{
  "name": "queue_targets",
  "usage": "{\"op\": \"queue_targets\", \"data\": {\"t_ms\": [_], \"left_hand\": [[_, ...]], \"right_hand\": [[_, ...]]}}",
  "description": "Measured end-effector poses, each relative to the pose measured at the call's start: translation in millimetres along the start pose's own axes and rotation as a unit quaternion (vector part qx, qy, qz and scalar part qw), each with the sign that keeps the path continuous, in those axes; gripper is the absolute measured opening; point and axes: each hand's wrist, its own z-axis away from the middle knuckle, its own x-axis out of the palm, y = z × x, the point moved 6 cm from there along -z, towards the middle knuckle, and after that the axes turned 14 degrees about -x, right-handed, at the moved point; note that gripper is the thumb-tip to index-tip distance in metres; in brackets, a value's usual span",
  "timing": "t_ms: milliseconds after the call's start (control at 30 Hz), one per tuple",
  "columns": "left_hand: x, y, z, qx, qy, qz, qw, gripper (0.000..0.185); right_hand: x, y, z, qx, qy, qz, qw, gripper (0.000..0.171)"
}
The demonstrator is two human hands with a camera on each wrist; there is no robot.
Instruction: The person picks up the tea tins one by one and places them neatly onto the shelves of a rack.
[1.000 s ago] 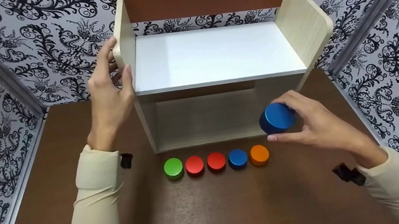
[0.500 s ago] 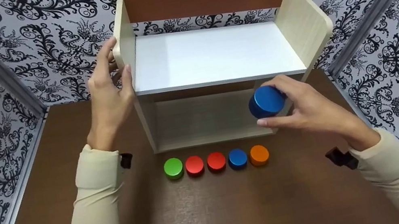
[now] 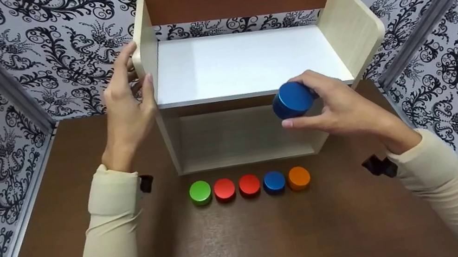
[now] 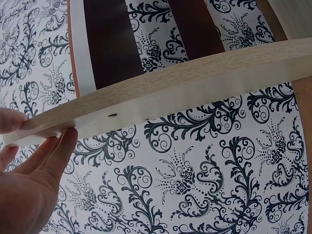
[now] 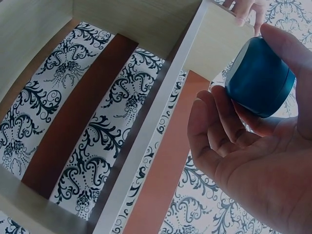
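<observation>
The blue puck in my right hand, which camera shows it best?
The right wrist view: the blue puck fills the frame, showing its face, side and gripping fingers. The head view shows it smaller, at the shelf's front edge. The left wrist view misses it.

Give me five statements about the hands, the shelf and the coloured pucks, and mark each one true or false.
1. The right hand holds a blue puck. True.
2. The left hand rests flat on the table. False: it grips the left side panel of the shelf unit.
3. Five pucks lie in a row on the table in front of the shelf unit. True: green puck, two red pucks, small blue puck, orange puck.
4. The upper shelf board already carries a puck. False: nothing lies on it.
5. The orange puck is at the left end of the row. False: it is at the right end; the green puck is at the left.
</observation>
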Motion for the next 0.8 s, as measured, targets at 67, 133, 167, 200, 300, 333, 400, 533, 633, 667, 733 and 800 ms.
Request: {"op": "queue_targets", "data": {"t_ms": [67,133,167,200,300,333,400,533,633,667,733,800], "left_hand": [[-0.1,0.5,0.2,-0.002,0.001,0.001,1.0000,0.055],[-0.1,0.6,0.3,-0.001,0.001,0.002,1.0000,0.055],[-0.1,0.8,0.5,0.000,0.001,0.002,1.0000,0.054],[-0.1,0.9,0.5,0.002,0.001,0.000,1.0000,0.054],[-0.5,1.5,0.9,0.003,0.000,-0.004,1.0000,0.054],[-0.5,1.3,1.0,0.002,0.000,-0.004,1.0000,0.053],[-0.8,1.0,1.1,-0.002,0.000,-0.005,1.0000,0.054],[-1.0,0.7,1.4,-0.005,0.001,-0.004,1.0000,0.054],[-0.9,1.2,1.4,-0.001,-0.001,-0.005,1.0000,0.053],[-0.8,1.3,1.2,0.000,-0.003,-0.006,1.0000,0.053],[-0.7,1.4,0.9,-0.001,-0.004,-0.006,1.0000,0.053],[-0.4,1.8,0.4,-0.003,-0.006,-0.005,1.0000,0.054]], "right_hand": [[-0.7,0.3,-5.1,-0.002,0.002,-0.003,1.000,0.059],[-1.3,0.7,-10.5,-0.006,0.005,-0.006,1.000,0.059],[-1.4,0.7,-13.4,-0.008,0.006,-0.006,1.000,0.058],[-1.4,0.5,-16.2,-0.009,0.007,-0.006,1.000,0.058],[-0.3,1.4,-24.3,-0.004,0.005,-0.006,1.000,0.058],[0.1,1.8,-27.1,0.000,0.003,-0.005,1.000,0.058],[1.2,3.3,-32.1,0.011,0.000,-0.005,1.000,0.060],[2.6,5.4,-42.0,0.026,-0.002,-0.009,1.000,0.062],[3.3,6.2,-48.6,0.033,0.000,-0.010,0.999,0.062],[3.6,6.2,-50.8,0.034,0.000,-0.010,0.999,0.062],[4.7,6.7,-54.8,0.038,0.001,-0.012,0.999,0.062],[6.1,6.8,-59.1,0.040,0.001,-0.014,0.999,0.062]]}}
